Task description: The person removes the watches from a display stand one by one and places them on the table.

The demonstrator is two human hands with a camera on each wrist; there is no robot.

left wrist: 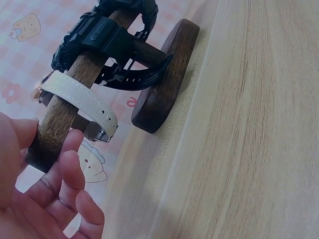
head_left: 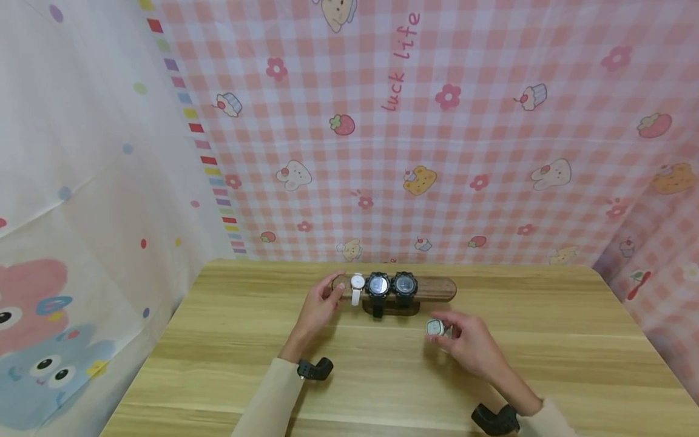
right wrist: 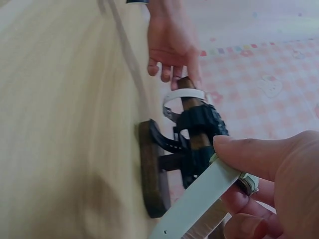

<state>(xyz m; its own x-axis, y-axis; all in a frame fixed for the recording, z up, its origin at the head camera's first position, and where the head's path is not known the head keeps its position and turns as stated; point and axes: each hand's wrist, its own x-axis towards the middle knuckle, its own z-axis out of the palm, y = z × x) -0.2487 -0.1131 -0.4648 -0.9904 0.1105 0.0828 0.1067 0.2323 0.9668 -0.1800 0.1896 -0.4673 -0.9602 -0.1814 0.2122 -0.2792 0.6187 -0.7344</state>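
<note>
My left hand point(head_left: 320, 303) pinches the left end of a dark wooden watch stand point(head_left: 438, 289), thumb on one side and fingers on the other in the left wrist view. A white-strapped watch point(head_left: 357, 282) hangs on the bar beside that hand. To its right sit two chunky black watches point(head_left: 378, 284), side by side. In front of the stand's right part, my right hand point(head_left: 474, 347) holds a pale watch with a squarish face point(head_left: 435, 328), apart from the bar. Its light strap point(right wrist: 202, 196) hangs down below the fingers in the right wrist view.
The stand's oval base point(left wrist: 167, 84) rests on a wood-grain table point(head_left: 235, 352) near its back edge. Behind rises a pink checked cloth point(head_left: 491, 139), with a white dotted cloth point(head_left: 98, 200) at the left. Black wrist-worn devices point(head_left: 315, 369) sit on both wrists.
</note>
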